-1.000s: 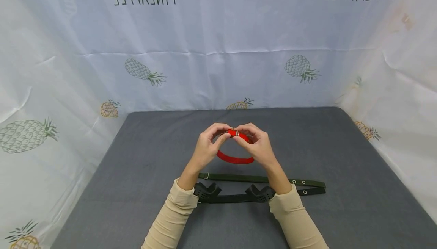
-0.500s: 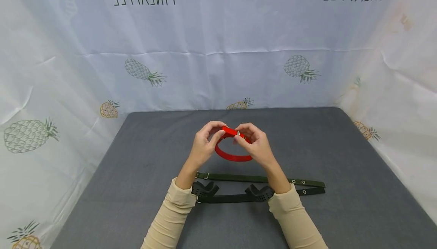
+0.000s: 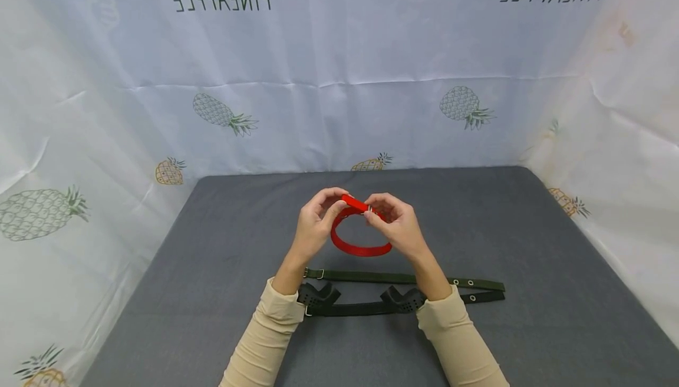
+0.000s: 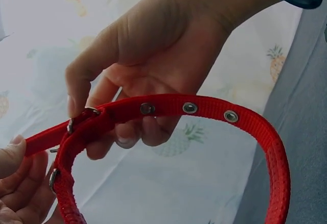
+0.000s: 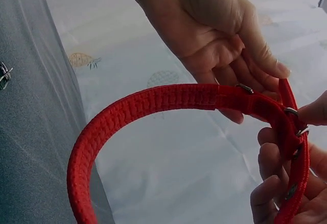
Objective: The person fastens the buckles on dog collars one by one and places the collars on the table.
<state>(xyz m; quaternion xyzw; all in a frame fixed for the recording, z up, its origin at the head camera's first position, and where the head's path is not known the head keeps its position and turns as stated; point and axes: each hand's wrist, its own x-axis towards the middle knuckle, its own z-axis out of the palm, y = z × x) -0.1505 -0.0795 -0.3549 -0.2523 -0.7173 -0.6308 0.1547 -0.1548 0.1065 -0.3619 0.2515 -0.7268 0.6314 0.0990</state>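
Observation:
In the head view, a red collar [image 3: 362,250] hangs as a loop between both hands, above the table. My left hand [image 3: 312,222] pinches the free strap end [image 3: 354,202] between thumb and fingers. My right hand [image 3: 399,222] grips the collar beside its metal buckle [image 5: 302,130]. From the left wrist, a row of metal eyelets [image 4: 190,107] shows along the band near the right hand's fingers. Seen from the right wrist, the padded lining [image 5: 148,97] curves round on the left-hand side. The strap end passes through the metal hardware; exactly how is partly hidden by fingers.
A dark green strap [image 3: 366,276] with eyelets and a black strap [image 3: 350,310] lie on the grey table [image 3: 223,257], nearer the body, under the forearms. Their right ends come close together. A white curtain [image 3: 339,122] with pineapple prints stands behind.
My left hand has shifted slightly left and away from the right hand, drawing the strap end along. More red strap now shows between the hands. My right hand has barely moved.

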